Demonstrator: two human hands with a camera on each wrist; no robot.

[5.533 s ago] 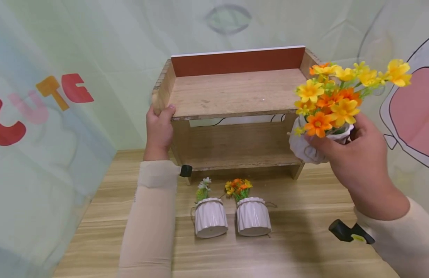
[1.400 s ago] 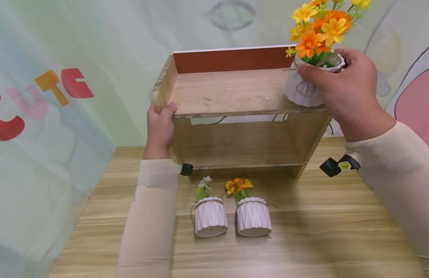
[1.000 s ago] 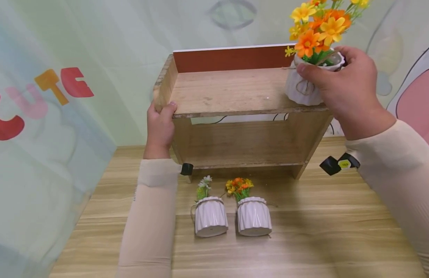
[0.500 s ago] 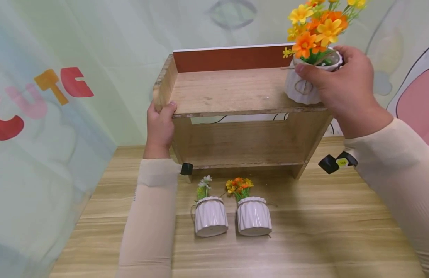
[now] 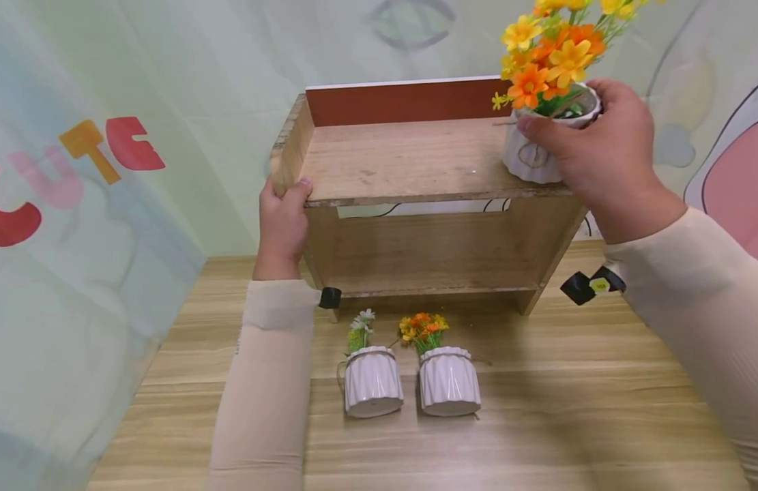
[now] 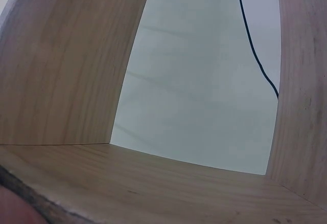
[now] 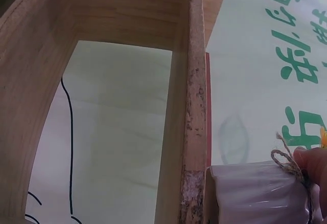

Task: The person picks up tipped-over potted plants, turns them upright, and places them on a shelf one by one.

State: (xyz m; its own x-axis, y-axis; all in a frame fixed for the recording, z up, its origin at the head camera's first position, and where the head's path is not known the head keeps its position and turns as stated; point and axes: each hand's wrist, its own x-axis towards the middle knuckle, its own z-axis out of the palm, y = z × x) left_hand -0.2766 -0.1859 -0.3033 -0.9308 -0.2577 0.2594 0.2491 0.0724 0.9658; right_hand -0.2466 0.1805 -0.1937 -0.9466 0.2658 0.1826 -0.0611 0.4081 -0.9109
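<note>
At the right end of the top board of a wooden shelf (image 5: 403,160), a person's right hand (image 5: 615,160) holds a white pot (image 5: 526,155) of orange and yellow flowers (image 5: 550,58), thumb against the front wall below the rim, other fingers mostly hidden behind. The grip sits high on the pot, seemingly to leave the base free to meet the board, where it appears to rest near the front edge. At the shelf's left front corner, well apart from the pot, the left hand (image 5: 284,228) clasps the side panel with its thumb over the board, presumably to steady the unit. Before the shelf, on the table (image 5: 575,423), a pot with white flowers (image 5: 374,383) and a pot with orange flowers (image 5: 449,383) appear to lie on their sides, blooms toward the shelf, untouched by either hand.
</note>
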